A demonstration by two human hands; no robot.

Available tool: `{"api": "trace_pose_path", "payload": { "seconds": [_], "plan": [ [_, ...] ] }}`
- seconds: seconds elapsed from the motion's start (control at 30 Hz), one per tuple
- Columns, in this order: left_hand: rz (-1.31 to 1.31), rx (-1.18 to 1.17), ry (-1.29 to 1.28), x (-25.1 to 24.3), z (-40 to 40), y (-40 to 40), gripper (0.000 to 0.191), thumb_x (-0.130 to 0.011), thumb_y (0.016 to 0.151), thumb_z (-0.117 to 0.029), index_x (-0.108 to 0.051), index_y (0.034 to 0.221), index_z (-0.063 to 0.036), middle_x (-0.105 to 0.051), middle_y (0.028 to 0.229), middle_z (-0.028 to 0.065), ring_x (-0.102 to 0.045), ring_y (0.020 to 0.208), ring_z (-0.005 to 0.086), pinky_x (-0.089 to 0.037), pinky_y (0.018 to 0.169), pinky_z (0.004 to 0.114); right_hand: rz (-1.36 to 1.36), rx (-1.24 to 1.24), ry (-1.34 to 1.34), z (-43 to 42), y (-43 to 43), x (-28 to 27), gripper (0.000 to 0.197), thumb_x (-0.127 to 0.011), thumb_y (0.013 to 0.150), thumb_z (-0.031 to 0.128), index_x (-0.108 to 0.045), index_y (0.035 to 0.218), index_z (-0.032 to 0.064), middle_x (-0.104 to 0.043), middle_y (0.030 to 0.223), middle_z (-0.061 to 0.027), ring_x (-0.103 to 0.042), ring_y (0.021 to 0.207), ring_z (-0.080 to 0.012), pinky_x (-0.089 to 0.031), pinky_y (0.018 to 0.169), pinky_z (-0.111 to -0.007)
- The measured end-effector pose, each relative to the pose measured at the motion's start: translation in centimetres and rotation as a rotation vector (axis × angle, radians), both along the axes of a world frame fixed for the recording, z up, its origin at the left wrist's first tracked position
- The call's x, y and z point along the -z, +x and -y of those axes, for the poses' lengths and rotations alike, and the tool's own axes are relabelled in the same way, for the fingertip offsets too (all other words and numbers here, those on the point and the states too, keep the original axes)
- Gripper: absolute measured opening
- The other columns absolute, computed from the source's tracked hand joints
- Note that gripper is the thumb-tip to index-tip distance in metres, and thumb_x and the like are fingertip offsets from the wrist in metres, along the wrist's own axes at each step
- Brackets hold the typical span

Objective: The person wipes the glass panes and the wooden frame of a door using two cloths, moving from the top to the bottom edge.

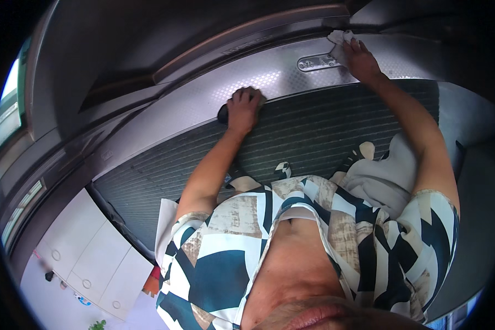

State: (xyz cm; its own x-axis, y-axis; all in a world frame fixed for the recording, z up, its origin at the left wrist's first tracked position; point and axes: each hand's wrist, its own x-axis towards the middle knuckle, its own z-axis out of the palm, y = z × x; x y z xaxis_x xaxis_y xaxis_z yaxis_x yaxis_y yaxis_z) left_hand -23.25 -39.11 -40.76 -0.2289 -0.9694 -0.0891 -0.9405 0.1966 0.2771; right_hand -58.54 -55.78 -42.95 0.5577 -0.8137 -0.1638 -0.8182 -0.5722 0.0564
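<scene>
My left hand (243, 109) is bent over a dark, rounded object (222, 113) at the lower edge of a shiny metal panel (189, 105) with a fine checkered pattern. What the object is cannot be made out, as the fingers hide most of it. Farther up and to the right, my right hand (361, 62) presses a crumpled white cloth (337, 39) against the same panel. The cloth lies at the right end of an oval recessed plate (313, 62). A dark ribbed mat or surface (321, 119) stretches below both hands.
Dark smooth panels with a long raised strip (247, 35) curve above the metal panel. Light grey fabric (379, 177) lies beside my right arm. At lower left stand white cabinet doors (95, 255) with round handles. A window (10, 99) shows at the far left.
</scene>
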Motion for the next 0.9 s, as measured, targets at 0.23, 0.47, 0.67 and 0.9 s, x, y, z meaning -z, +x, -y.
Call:
{"api": "trace_pose_path", "payload": {
  "seconds": [0.23, 0.47, 0.67, 0.9],
  "plan": [
    [-0.029, 0.232, 0.011, 1.0, 4.6, -8.4, 0.038, -0.054, 0.072, -0.014, -0.053, 0.11, -0.0162, -0.048, 0.114, 0.0038, -0.041, 0.108, 0.0286, -0.037, 0.082, 0.047, -0.146, 0.001, 0.076, 0.2, 1.1, -1.5, 0.055, -0.06, 0.073, 0.028, -0.042, 0.118, 0.0017, -0.044, 0.118, -0.0228, -0.044, 0.11, -0.0366, -0.039, 0.091, -0.043],
    [-0.278, 0.187, -0.213, 1.9, 4.6, 2.0, 0.02, -0.055, 0.073, -0.014, -0.058, 0.093, -0.0116, -0.059, 0.095, 0.0068, -0.054, 0.089, 0.0275, -0.044, 0.076, 0.038, -0.097, 0.017, 0.1, 0.3, -1.0, -0.1, 0.048, -0.057, 0.073, 0.024, -0.047, 0.114, 0.0012, -0.046, 0.12, -0.0153, -0.041, 0.115, -0.0317, -0.029, 0.099, -0.042],
    [0.151, -0.794, -0.153, 3.8, -1.0, 15.1, 0.032, -0.05, 0.08, -0.026, -0.051, 0.107, -0.0093, -0.053, 0.1, 0.016, -0.049, 0.094, 0.0357, -0.042, 0.073, 0.049, -0.049, 0.115, 0.131, -0.7, -0.6, -1.3, 0.064, -0.063, 0.068, 0.027, -0.037, 0.122, 0.0033, -0.034, 0.13, -0.0199, -0.034, 0.12, -0.0372, -0.03, 0.1, -0.043],
    [0.14, -0.472, -0.482, 2.9, 5.1, 2.2, 0.044, -0.056, 0.064, -0.019, -0.05, 0.105, -0.0063, -0.052, 0.095, 0.0176, -0.051, 0.084, 0.0342, -0.041, 0.069, 0.047, 0.044, 0.09, 0.037, -1.1, 0.1, 0.3, 0.068, -0.061, 0.067, 0.023, -0.032, 0.125, 0.0033, -0.032, 0.13, -0.025, -0.036, 0.115, -0.0467, -0.044, 0.087, -0.044]
  ]
}}
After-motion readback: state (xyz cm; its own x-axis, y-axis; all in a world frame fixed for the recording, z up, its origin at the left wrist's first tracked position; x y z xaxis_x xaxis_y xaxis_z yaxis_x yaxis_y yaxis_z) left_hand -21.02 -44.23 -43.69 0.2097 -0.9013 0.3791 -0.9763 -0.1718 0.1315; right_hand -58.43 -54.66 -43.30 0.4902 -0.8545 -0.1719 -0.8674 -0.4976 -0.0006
